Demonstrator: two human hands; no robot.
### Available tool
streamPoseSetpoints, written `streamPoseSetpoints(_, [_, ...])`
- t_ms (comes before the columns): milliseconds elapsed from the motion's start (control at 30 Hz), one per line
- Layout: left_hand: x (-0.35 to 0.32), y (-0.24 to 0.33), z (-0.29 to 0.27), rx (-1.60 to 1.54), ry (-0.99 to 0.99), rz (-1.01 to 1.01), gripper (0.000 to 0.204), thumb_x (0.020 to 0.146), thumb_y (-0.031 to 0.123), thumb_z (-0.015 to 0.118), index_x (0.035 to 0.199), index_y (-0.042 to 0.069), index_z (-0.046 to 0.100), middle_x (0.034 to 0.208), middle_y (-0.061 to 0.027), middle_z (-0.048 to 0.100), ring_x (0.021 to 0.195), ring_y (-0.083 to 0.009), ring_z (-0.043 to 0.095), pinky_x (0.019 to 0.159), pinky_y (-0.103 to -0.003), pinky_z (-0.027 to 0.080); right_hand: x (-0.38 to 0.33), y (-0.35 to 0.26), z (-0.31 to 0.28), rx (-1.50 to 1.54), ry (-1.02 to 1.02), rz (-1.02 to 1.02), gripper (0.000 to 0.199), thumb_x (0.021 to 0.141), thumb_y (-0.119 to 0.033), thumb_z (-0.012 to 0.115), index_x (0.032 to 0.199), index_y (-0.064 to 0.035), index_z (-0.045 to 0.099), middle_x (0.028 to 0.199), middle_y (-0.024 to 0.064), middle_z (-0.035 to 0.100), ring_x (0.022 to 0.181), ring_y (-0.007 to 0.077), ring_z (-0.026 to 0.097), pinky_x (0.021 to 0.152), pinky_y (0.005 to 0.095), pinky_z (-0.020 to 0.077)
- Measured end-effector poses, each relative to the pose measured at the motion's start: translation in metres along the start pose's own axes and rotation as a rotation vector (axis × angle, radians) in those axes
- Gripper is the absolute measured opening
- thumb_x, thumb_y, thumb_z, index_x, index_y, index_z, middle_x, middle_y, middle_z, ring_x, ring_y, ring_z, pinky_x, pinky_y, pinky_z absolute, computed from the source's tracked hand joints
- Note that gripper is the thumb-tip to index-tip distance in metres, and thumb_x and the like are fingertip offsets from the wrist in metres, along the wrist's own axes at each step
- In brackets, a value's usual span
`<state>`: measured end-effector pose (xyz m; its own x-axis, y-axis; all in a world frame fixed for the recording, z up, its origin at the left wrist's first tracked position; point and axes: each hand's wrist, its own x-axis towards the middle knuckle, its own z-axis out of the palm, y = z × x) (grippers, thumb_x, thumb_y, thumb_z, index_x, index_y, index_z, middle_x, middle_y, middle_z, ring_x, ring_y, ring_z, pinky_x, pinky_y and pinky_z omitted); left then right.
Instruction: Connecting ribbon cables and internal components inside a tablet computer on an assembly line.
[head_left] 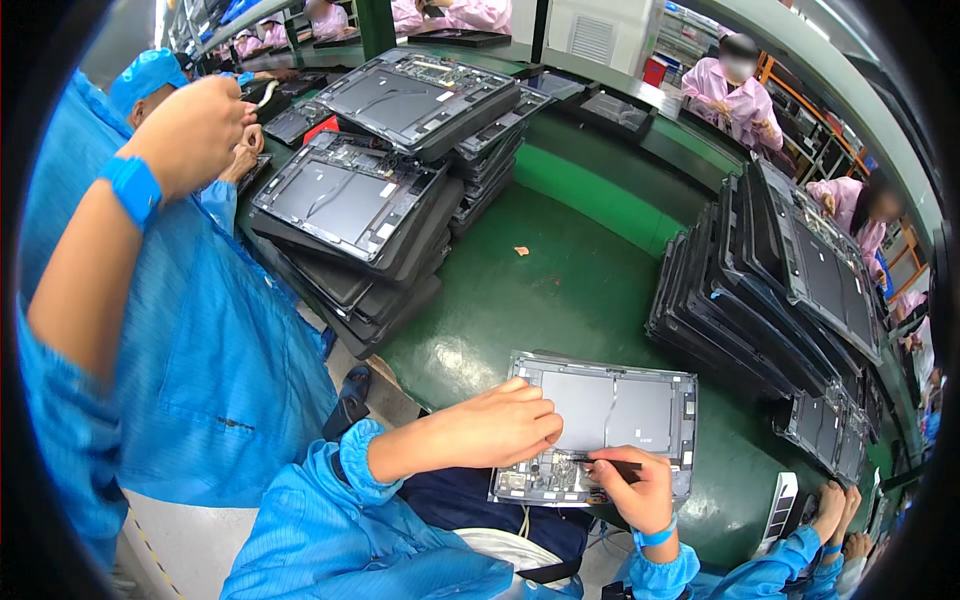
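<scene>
Fingers point(612, 468) of our right hand point(640, 490) pinch a thin dark tool point(610, 464) that lies nearly level, its tip pointing left toward the lower left corner of an opened grey laptop base point(600, 420). Our left hand point(500, 425) rests on the base's left edge, its fingers point(540, 432) curled close together and pressing down just above the tool's tip; we cannot tell whether they grip anything small. The base sits at the near edge of the green counter point(560, 290), long axis running left to right, its small circuit parts along the edge nearest us. Both hands meet at that near-left corner, almost touching, with the left hand slightly nearer the work spot and the tool coming in from the right. Stacks of similar dark bases point(370, 210) stand toward the counter's far left corner, and another leaning stack point(770, 290) crowds its right edge. A neighbour in a blue smock point(210, 350) stands at our left, raised hand point(195, 125) well apart from our own, while others in pink coats point(735, 95) work beyond the far edge.
</scene>
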<state>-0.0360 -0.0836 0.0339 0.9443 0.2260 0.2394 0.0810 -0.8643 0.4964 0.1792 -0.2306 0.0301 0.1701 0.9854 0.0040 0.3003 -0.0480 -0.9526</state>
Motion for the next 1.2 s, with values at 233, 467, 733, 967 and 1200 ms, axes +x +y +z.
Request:
streamPoseSetpoints(233, [0.038,0.003,0.023,0.420,0.276,0.135,0.015,0.076,0.016,0.062,0.089,0.008,0.058,0.086,-0.0033,0.051,0.087,-0.0196,0.055,0.077,-0.031,0.044,0.003,-0.002,0.013,-0.232,0.037,-0.130,0.014,0.081,-0.005,0.075,0.095,-0.0048,0.077,0.079,0.0093,0.073,0.060,0.0137,0.065,0.057,0.0253,0.0507])
streamPoseSetpoints(467, [0.010,0.000,0.029,0.158,0.397,0.035,0.020,0.080,0.014,0.066,0.098,0.007,0.064,0.093,-0.0055,0.060,0.082,-0.0236,0.060,0.072,-0.035,0.048,0.001,-0.002,0.019,-0.426,0.078,-0.372,0.016,0.076,-0.004,0.077,0.092,-0.0062,0.077,0.079,0.0084,0.073,0.063,0.0194,0.067,0.057,0.0272,0.0516])
streamPoseSetpoints(733, [-0.025,0.013,0.032,0.016,0.298,-0.086,0.015,0.085,0.019,0.073,0.096,0.009,0.069,0.096,-0.0031,0.058,0.092,-0.0207,0.057,0.081,-0.033,0.043,-0.013,-0.002,0.042,-0.804,0.266,-0.534,0.020,0.070,-0.005,0.078,0.088,-0.0103,0.072,0.074,0.0014,0.067,0.060,0.0177,0.062,0.051,0.0308,0.0495])
streamPoseSetpoints(967, [-0.024,0.010,0.028,-0.110,0.284,-0.134,0.017,0.085,0.020,0.073,0.098,0.009,0.069,0.097,-0.0042,0.058,0.092,-0.0223,0.058,0.081,-0.035,0.045,-0.004,-0.012,0.039,-0.598,0.244,-0.301,0.010,0.075,-0.004,0.075,0.082,-0.0047,0.069,0.071,0.0089,0.068,0.058,0.0250,0.066,0.052,0.0346,0.0525])
streamPoseSetpoints(1200, [0.019,0.001,0.000,-0.241,-0.079,-0.344,0.027,0.076,0.024,0.080,0.089,0.008,0.063,0.089,-0.0071,0.066,0.087,-0.0321,0.067,0.069,-0.045,0.050,0.008,-0.017,0.028,-0.400,0.195,-0.064,0.006,0.078,-0.003,0.071,0.079,0.0017,0.068,0.066,0.0140,0.069,0.057,0.0191,0.068,0.055,0.0312,0.0532])
